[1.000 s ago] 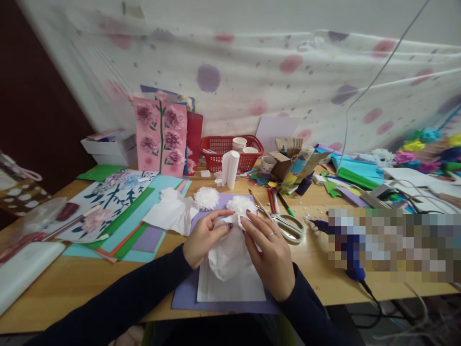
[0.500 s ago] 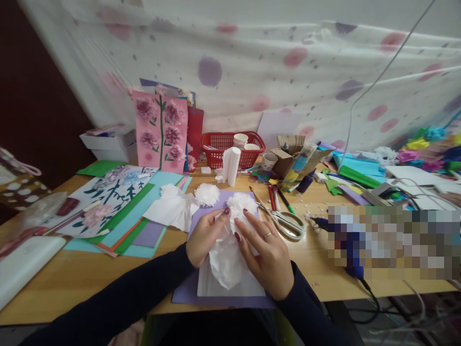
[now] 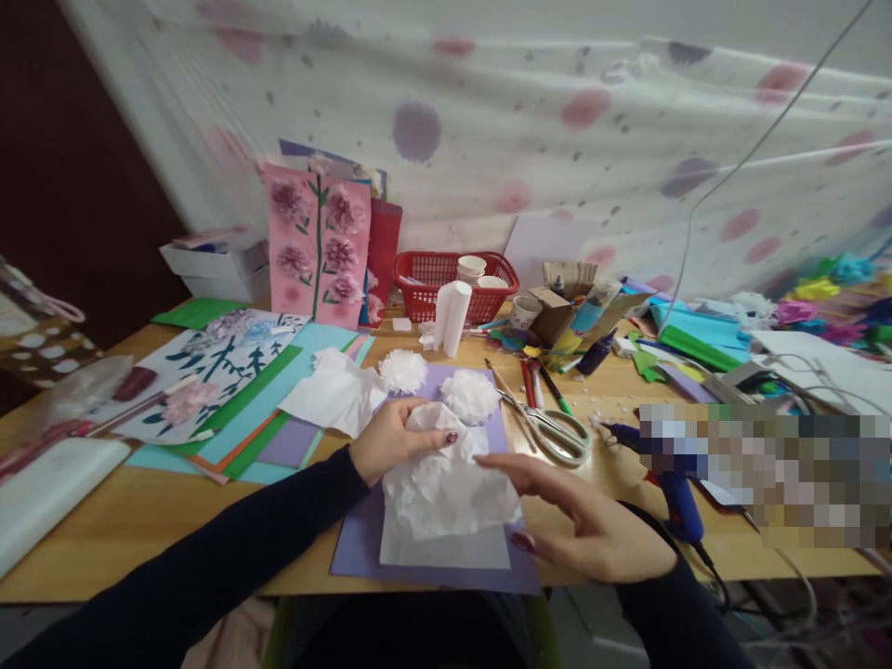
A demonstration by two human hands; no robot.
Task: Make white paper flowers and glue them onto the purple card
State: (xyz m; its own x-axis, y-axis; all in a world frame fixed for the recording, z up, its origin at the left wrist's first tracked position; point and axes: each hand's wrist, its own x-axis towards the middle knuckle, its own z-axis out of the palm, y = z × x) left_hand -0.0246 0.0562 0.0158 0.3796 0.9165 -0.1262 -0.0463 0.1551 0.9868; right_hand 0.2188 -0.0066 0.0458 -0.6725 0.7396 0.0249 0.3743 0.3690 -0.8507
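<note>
Pinched between thumb and fingers of my left hand [image 3: 404, 439] is the upper left part of a crumpled white tissue paper [image 3: 452, 497]. My right hand [image 3: 582, 516] is at the tissue's right side, thumb and fingers apart, its fingertips by the tissue's edge. Beneath the tissue lies a white sheet [image 3: 446, 555] on a purple sheet [image 3: 355, 548]. Two fluffy white paper flowers, one on the left [image 3: 402, 371] and one on the right [image 3: 468, 397], sit just beyond my hands. Another crumpled white tissue [image 3: 334, 395] lies left of them.
Scissors [image 3: 564, 437], pens and a brush lie to the right, with a blue glue gun [image 3: 679, 492] farther right. A white paper roll [image 3: 452, 319] stands before a red basket [image 3: 418, 304]. Coloured sheets [image 3: 285, 451] and a flower picture [image 3: 229, 372] cover the left side.
My right hand has moved right, away from my left hand, and its fingers have spread. The tissue is spread wider and lies clear of the right flower. The view has shifted slightly.
</note>
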